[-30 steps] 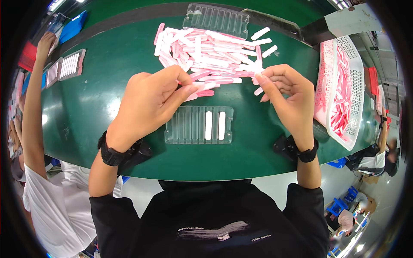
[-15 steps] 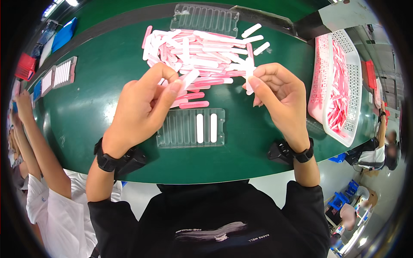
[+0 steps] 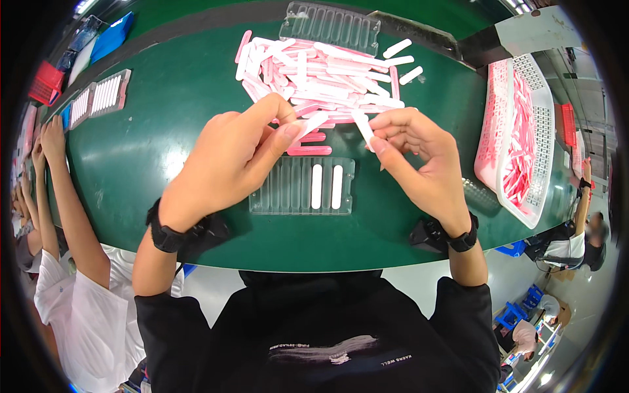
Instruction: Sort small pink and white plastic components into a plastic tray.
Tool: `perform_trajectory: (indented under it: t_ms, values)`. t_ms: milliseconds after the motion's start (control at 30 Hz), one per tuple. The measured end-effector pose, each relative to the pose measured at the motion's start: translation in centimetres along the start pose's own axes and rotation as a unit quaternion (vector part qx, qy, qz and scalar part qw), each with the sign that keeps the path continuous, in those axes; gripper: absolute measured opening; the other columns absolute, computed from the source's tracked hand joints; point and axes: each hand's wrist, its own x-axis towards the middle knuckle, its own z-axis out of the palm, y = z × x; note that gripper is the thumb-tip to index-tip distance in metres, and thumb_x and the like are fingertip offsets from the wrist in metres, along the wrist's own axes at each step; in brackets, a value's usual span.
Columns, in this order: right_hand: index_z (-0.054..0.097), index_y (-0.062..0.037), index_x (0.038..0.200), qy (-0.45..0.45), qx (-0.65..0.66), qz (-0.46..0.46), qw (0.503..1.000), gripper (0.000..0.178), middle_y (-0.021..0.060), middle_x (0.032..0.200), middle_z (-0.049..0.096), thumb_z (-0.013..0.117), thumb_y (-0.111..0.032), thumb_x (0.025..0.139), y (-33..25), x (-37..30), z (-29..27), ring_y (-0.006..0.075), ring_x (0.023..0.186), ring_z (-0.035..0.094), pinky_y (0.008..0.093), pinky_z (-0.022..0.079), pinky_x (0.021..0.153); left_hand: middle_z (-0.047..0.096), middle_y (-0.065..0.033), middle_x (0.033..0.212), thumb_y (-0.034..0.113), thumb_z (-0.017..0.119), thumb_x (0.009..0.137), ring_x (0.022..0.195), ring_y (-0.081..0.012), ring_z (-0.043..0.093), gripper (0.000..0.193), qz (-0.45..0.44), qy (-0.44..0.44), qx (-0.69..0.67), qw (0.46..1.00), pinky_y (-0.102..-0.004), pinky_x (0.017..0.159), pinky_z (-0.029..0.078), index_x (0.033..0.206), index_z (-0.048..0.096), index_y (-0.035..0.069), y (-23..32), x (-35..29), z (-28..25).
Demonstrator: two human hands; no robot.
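Between the thumb and forefinger of my left hand (image 3: 239,154) is a small white strip with rounded ends, its free end pointing up and to the right. My right hand (image 3: 419,154) pinches another white strip (image 3: 361,126), tilted with its top to the left. The two strips are close but apart. Just below them lies a clear grooved plastic tray (image 3: 282,190); two white strips, one of them this strip (image 3: 337,187), stand in grooves on its right side. Beyond my hands spreads a loose pile of pink and white strips (image 3: 327,72), partly hidden by my left fingers.
Behind the pile lies another clear grooved tray (image 3: 331,26). A white perforated basket (image 3: 542,124) of pink strips stands at right. Trays filled with white strips (image 3: 108,93) lie at far left, near a co-worker's arms (image 3: 72,203). The green table (image 3: 177,236) curves along its near edge.
My hands have come closer together, each still pinching its strip. The strip in my right hand has gone from nearly upright to leaning left. The whole view has shifted slightly.
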Motion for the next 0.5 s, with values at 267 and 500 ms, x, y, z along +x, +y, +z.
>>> perform_trajectory:
  t_ms: [267,500]
  values:
    - [0.072,-0.0063,0.108,-0.129,-0.180,-0.070,0.973,0.018,0.0047,0.089,0.068,0.071,-0.003,0.090,-1.4,-1.3,1.3,0.0194,0.066,0.065,0.0340,0.051,0.061,0.058,-0.0106,0.062,0.029,0.077,0.095,0.059,-0.0354,0.059,0.022,0.019,-0.260,0.135,0.956,-0.0445,0.056,0.042,0.088,0.065,0.011,0.5,-1.6,-3.6]
    - [0.073,-0.0092,0.104,-0.156,-0.234,-0.143,0.949,0.015,0.0034,0.095,0.065,0.079,-0.014,0.090,-1.6,-1.9,2.4,0.0242,0.073,0.067,0.0383,0.053,0.065,0.064,-0.0069,0.063,0.030,0.085,0.086,0.058,-0.0301,0.062,0.027,0.108,-0.017,0.226,0.968,-0.0398,0.053,0.043,0.084,0.066,0.011,1.3,-0.8,-0.4]
